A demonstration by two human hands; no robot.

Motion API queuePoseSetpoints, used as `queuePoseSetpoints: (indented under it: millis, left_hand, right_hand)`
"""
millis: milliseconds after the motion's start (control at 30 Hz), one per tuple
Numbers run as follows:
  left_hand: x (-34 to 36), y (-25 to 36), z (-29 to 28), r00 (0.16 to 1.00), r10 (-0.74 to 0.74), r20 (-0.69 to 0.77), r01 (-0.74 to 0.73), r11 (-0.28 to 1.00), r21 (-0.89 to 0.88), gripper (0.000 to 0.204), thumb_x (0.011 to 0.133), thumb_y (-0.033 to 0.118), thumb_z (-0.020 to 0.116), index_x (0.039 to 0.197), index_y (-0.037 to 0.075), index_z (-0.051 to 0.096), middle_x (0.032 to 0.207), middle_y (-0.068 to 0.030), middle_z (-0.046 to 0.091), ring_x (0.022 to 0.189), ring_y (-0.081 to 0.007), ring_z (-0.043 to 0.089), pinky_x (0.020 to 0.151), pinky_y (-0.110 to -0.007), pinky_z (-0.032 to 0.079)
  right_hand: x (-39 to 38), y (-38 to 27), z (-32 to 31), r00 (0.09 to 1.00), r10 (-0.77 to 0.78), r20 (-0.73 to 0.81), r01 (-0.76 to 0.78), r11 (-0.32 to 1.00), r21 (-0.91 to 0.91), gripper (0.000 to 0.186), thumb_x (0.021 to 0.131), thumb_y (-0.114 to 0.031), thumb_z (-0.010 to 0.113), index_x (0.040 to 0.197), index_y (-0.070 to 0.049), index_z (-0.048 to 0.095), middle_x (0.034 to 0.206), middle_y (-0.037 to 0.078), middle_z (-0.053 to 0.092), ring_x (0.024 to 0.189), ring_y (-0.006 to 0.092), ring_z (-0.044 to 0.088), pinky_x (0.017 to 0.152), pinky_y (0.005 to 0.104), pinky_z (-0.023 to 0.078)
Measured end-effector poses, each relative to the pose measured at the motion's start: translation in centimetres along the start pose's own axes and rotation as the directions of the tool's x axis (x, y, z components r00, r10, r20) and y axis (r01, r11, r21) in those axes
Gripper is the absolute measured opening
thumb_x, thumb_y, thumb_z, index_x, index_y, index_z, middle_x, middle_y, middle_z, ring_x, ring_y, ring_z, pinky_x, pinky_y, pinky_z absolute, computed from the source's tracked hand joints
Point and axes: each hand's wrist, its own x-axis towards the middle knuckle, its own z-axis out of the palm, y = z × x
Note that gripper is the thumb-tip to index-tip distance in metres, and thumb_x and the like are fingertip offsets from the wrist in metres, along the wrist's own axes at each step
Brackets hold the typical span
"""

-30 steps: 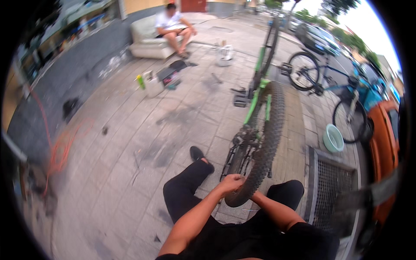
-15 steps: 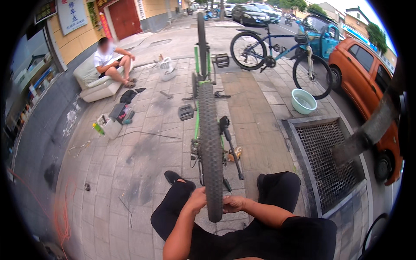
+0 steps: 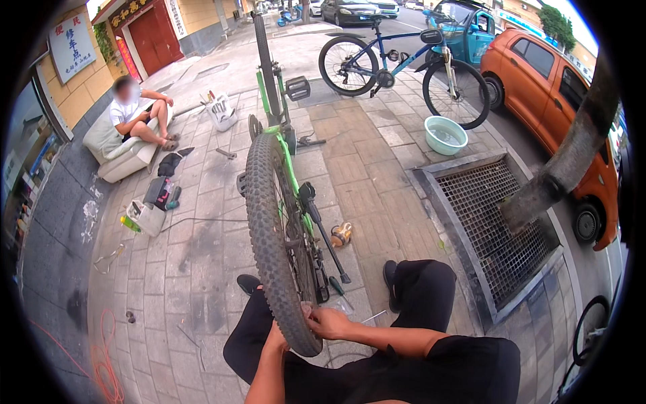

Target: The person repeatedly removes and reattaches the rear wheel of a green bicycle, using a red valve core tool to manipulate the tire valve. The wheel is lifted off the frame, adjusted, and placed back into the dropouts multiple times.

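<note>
A green bicycle (image 3: 286, 168) stands in front of me with its knobby black tyre (image 3: 266, 222) pointing at my lap. My left hand (image 3: 276, 335) presses against the tyre's lower left side, partly hidden behind the tread. My right hand (image 3: 328, 322) grips the lower right edge of the same tyre, fingers curled onto the sidewall by the rim. Both forearms rise from the lower edge. My knees in black trousers sit on either side of the wheel.
A screwdriver (image 3: 340, 287) and a small orange-brown part (image 3: 342, 234) lie on the paving right of the wheel. Beyond are a metal grate (image 3: 491, 229), a tree trunk (image 3: 565, 168), a teal basin (image 3: 445, 135), a blue bicycle (image 3: 397, 67) and an orange car (image 3: 565, 101). A person sits on a white sofa (image 3: 124, 158) at left, near tool cases (image 3: 151, 209).
My view has swung round, so the wheel shifted from the right of the picture to the centre-left. Both hands have stayed on the tyre's lower end.
</note>
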Motion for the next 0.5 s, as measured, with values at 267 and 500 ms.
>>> queuePoseSetpoints:
  millis: [267,500]
  left_hand:
    - [-0.2,2.3,1.3,0.993,0.024,0.120,-0.033,0.997,0.072,0.016,0.101,0.022,0.072,0.103,0.005,0.070,0.091,-0.0011,0.066,0.076,-0.0122,0.062,0.064,-0.031,0.052]
    - [0.2,0.4,-1.4,0.989,-0.090,0.121,0.074,0.989,0.125,0.030,0.106,0.026,0.064,0.117,-0.002,0.064,0.123,-0.0103,0.067,0.113,-0.0192,0.065,0.103,-0.034,0.052]
  right_hand:
    - [1.2,6.6,0.5,0.742,-0.361,0.565,-0.599,0.024,0.801,0.025,0.105,-0.038,0.066,0.098,-0.013,0.066,0.083,0.001,0.065,0.066,0.0122,0.057,0.060,0.0268,0.044]
    - [2.2,5.9,1.1,0.779,-0.222,0.586,-0.482,0.386,0.787,0.032,0.100,-0.041,0.071,0.110,-0.010,0.070,0.075,0.001,0.063,0.063,0.0107,0.057,0.056,0.0300,0.043]
